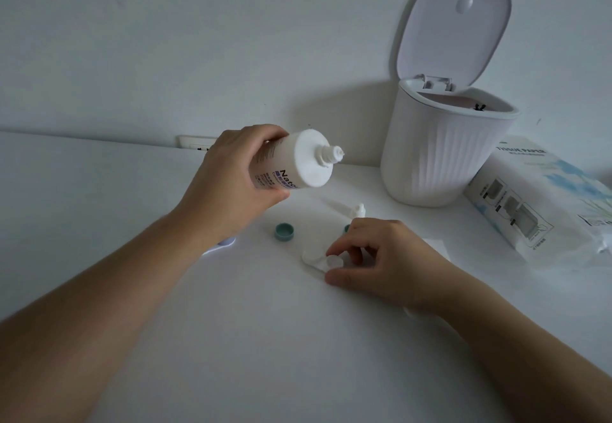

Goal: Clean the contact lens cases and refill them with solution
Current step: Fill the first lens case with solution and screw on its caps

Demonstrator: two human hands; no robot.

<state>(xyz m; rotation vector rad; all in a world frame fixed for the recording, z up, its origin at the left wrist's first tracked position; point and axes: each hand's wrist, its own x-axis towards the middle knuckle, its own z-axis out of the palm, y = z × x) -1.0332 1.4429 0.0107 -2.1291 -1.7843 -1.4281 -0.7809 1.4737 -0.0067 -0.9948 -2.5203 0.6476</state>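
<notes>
Solution bottle tilted over the tabletop; contact lens case held at centre.

The left hand (231, 177) extends from the near left, its grip wrapped round the solution bottle (291, 164) — bottle raised and tipped, uncapped nozzle pointing right. The right hand (374, 257) rests on the white tabletop (231, 339), fingertips pinching a clear contact lens case (332, 262) beside a white tissue (311, 258). A teal cap (284, 232) lies just left of it. Far right: an open-lidded white bin (440, 154) and a tissue pack (543, 197).
</notes>
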